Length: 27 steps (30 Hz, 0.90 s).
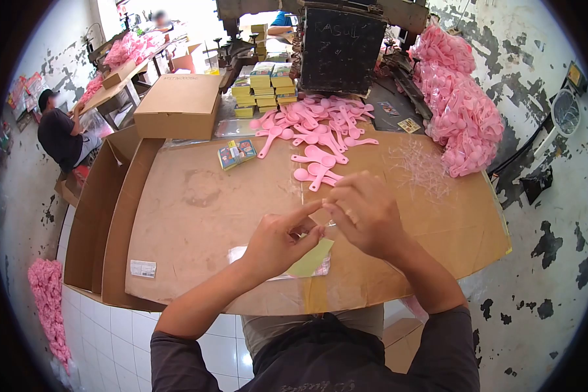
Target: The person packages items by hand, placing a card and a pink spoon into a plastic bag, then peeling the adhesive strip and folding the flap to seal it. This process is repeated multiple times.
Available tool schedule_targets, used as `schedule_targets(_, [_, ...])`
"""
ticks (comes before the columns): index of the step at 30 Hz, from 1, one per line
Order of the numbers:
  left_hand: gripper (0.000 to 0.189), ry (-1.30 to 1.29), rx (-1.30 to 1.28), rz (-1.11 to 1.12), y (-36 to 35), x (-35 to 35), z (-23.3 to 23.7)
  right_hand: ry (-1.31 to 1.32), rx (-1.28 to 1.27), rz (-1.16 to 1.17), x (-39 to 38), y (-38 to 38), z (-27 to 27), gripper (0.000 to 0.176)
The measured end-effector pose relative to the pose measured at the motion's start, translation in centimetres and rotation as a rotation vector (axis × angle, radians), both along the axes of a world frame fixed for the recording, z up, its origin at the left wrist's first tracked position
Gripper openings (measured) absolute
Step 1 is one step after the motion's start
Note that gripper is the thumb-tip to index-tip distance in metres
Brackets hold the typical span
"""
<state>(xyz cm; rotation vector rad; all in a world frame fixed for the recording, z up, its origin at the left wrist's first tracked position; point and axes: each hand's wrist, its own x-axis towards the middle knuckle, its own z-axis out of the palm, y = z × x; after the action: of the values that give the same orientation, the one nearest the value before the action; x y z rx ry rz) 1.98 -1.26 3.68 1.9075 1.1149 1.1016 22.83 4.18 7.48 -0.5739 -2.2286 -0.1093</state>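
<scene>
On the desk (pixel 189 228), at the left edge, 1 open carton (pixel 88 242); contents can't be made out. Far left, 1 closed box (pixel 178 98) – writing on top too small to read. Far right, clear bags (pixel 460 104) full of pink spoons. Black box (pixel 342 49) has faint hand lettering; white label (pixel 143 268) unreadable. Left fingers (pixel 302 213) half-curled, index reaching the right fingers (pixel 354 191), which are bent in a near pinch – can't tell if either holds anything. Yellow-green card (pixel 311 259) lies just below the left fingers; loose spoons (pixel 321 168) beyond both hands.
</scene>
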Motion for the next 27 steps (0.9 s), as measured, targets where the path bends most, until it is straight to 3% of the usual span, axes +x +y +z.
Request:
schedule_targets(3, [0.045, -0.035, -0.054, -0.005, 0.0, -0.4, 0.4, 0.265, -0.485, 0.033, 1.9, 0.6, 1.1, 0.014])
schedule_targets(5, [0.046, -0.16, -0.111, 0.009, 0.2, -0.8, 0.4, 0.37, -0.799, 0.196, 6.6, 4.4, 0.4, 0.015])
schedule_targets(7, [0.048, -0.357, -0.17, 0.036, 0.5, -1.6, 0.4, 0.667, -1.234, 0.401, 14.3, 8.7, -1.1, 0.015])
schedule_targets(9, [0.049, -0.42, -0.168, 0.035, 0.9, -2.2, 0.2, 0.597, -1.073, 0.008, 17.8, 12.6, -1.9, 0.02])
schedule_targets(15, [0.046, -0.453, -0.148, 0.076, 1.3, -2.1, -0.7, -0.143, 0.146, -0.83, 19.6, 13.2, -6.7, 0.04])
schedule_targets(18, [0.044, -0.455, -0.171, 0.105, 1.5, -1.7, -1.5, 0.121, -0.302, -0.544, 13.0, 10.3, -4.6, 0.037])
schedule_targets(20, [0.043, -0.472, -0.18, 0.11, 1.5, -1.4, -2.0, 0.044, -0.874, -0.345, 7.2, 6.0, -1.5, 0.036])
schedule_targets(22, [0.041, -0.498, -0.166, 0.106, 1.4, -1.0, -2.1, 0.099, -0.978, 0.199, 3.7, 4.2, -2.8, 0.037])
schedule_targets(25, [0.041, -0.474, -0.159, 0.108, 1.4, -1.2, -2.5, 0.117, -0.922, 0.389, -0.1, 1.8, -3.6, 0.035])
schedule_targets(27, [0.042, -0.486, -0.168, 0.089, 1.4, -1.4, -2.4, 0.237, -1.07, 0.407, -0.4, 2.6, -5.0, 0.034])
